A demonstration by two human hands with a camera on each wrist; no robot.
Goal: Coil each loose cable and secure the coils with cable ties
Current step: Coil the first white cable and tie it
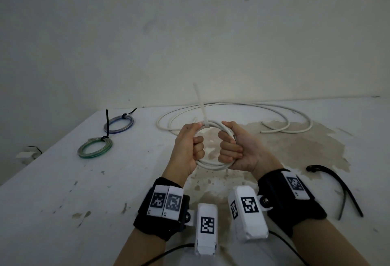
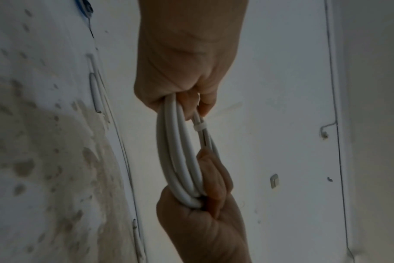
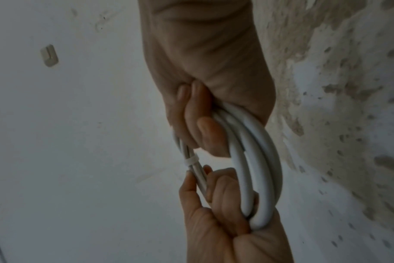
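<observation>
A white cable coil [image 1: 212,165] hangs above the table, held between both hands. My left hand [image 1: 191,145] grips its left side, with the thumb near the tie head. My right hand [image 1: 230,147] curls its fingers round the right side. A white cable tie [image 1: 201,103] is looped round the top of the coil, its tail sticking up. In the left wrist view the coil [image 2: 178,151] runs from my left hand [image 2: 182,74] to the right fist, and the tie head [image 2: 199,127] shows. The right wrist view shows the coil [image 3: 254,160] and the tie [image 3: 190,161].
A long loose white cable [image 1: 232,106] lies in wide loops at the table's back. At the left rest a blue coil [image 1: 118,124] and a green coil [image 1: 95,147], each bound with a black tie. Black cable ties [image 1: 337,185] lie at the right. The white table [image 1: 84,192] is stained.
</observation>
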